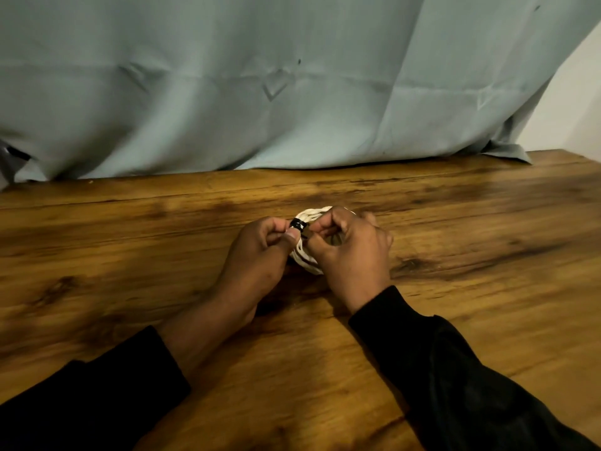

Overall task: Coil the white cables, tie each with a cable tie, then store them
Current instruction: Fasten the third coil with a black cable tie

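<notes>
1. Two black sleeves (455, 369) are seen nearest, reaching forward over the wooden worktop (130, 255).
2. The coiled white cable (307, 262) is held just above the worktop between both hands, its long axis running away from the person.
3. The left hand (260, 252) is pinched on the black cable tie (298, 224), which is wrapped round the coil's left side.
4. The right hand (354, 252) is curled round the coil, equally near the tie; tightening is judged next.
5. A grey-blue cloth (260, 76) is hung behind.

There are 1 coiled white cable (307, 260), 1 black cable tie (298, 224), 2 hands and 1 wooden table (130, 242).
</notes>
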